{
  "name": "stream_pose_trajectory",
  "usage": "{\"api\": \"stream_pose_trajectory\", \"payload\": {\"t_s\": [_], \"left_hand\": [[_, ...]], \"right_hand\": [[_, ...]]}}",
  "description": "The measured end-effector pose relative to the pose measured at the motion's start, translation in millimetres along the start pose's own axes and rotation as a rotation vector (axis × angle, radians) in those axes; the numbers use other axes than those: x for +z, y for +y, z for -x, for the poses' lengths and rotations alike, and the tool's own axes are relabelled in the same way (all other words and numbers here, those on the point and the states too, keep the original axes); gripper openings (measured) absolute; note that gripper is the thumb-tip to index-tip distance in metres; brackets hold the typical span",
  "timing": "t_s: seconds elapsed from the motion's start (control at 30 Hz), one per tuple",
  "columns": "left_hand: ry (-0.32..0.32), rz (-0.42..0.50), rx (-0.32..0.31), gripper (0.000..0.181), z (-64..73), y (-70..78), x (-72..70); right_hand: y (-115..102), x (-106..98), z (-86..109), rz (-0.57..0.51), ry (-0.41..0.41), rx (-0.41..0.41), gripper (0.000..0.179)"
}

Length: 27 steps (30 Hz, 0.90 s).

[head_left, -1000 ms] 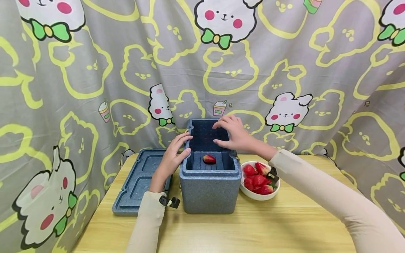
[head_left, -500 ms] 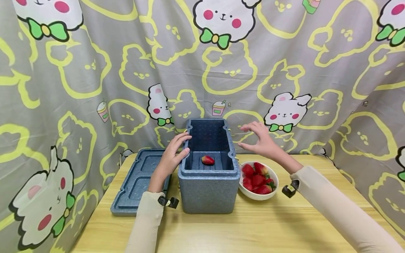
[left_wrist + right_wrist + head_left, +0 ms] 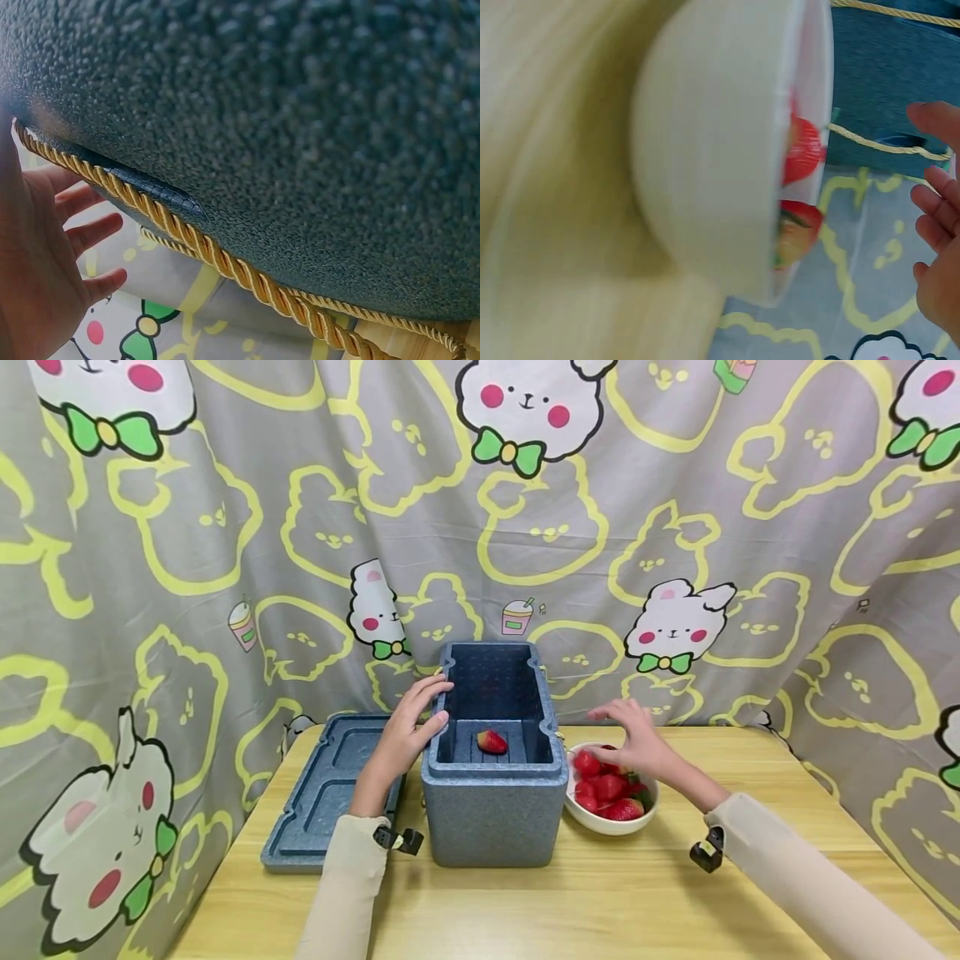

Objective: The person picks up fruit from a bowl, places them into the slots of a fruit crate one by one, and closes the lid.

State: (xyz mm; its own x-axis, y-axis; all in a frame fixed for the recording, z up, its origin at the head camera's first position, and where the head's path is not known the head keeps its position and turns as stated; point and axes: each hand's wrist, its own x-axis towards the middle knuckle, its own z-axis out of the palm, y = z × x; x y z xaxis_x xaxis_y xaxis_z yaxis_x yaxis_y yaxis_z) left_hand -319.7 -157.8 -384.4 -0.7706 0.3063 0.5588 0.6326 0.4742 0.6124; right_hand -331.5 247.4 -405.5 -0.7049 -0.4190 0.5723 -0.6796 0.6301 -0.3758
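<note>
My left hand (image 3: 403, 735) rests on the left rim of a deep blue-grey foam box (image 3: 495, 818), its fingers fairly straight over the edge. A lone strawberry (image 3: 492, 742) lies on the box floor. Over a white bowl (image 3: 611, 824) of strawberries (image 3: 609, 787) hovers my right hand (image 3: 637, 743), thumb and fingers spread apart with nothing between them. The right wrist view shows that same hand beside the bowl's open side. In the left wrist view a gold twisted rope (image 3: 225, 262) runs along the box's side, near the left hand's fingers.
The matching foam lid (image 3: 322, 802) lies on the wooden table (image 3: 480, 910), left of the box. Behind the table hangs a grey curtain (image 3: 442, 502) with cartoon prints. The bowl stands close against the box's right side.
My right hand has moved from above the box out to the right, then down over the strawberry bowl. The left hand stays on the box rim.
</note>
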Motion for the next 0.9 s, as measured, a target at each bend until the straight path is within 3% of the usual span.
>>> {"api": "stream_pose_trajectory", "payload": {"t_s": [0.53,0.9], "left_hand": [[0.000,0.004,0.005,0.045,1.3,0.1,2.3],[0.003,0.023,0.011,0.046,-0.1,0.5,1.8]], "right_hand": [[13.9,22.7,25.9,0.145,-0.080,0.029,0.046],[15.3,28.8,28.7,0.190,-0.080,0.030,0.044]]}}
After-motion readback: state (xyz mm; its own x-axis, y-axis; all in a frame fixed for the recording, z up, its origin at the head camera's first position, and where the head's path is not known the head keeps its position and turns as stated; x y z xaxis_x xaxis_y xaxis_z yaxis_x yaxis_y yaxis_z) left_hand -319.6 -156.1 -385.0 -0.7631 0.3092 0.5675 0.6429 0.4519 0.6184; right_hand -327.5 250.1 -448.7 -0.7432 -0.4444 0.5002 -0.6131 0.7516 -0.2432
